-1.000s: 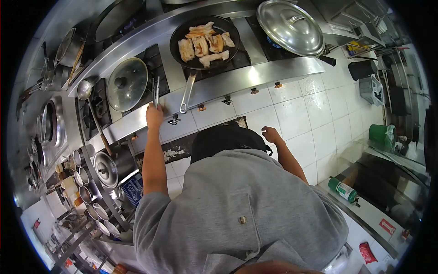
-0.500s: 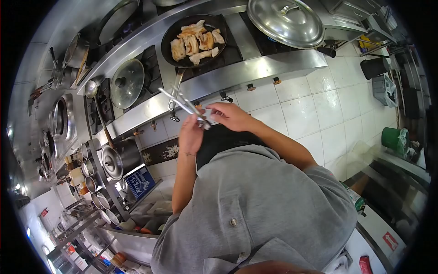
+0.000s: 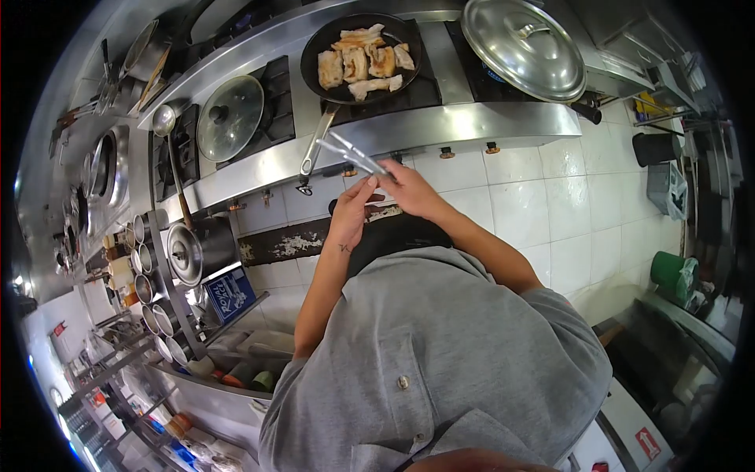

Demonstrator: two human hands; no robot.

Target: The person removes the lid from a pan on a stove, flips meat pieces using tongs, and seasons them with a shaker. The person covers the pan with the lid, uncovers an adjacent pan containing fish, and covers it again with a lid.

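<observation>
A pair of metal tongs point(image 3: 358, 160) points up and left, toward the skillet's handle. My right hand point(image 3: 410, 191) is closed around the tongs near their rear end. My left hand point(image 3: 351, 211) is just left of it, fingers bent and fingertips against or very near my right fingers; what they pinch, if anything, is hidden. Beyond the hands, a black skillet point(image 3: 312, 86) with a metal handle point(image 3: 316, 143) sits on the stove. Several browned pieces of meat point(image 3: 356, 63) lie in it.
A large metal lid point(image 3: 503, 55) covers a pot to the right. To the left are a glass lid point(image 3: 230, 118), a long ladle point(image 3: 174, 161) and a lidded pot point(image 3: 206, 250) below the stove edge. Knobs point(image 3: 447, 153) line the stove front point(image 3: 503, 126).
The tongs have passed from my left hand into my right. My right hand has moved left to meet my left hand. The view has shifted slightly; the meat lies as before.
</observation>
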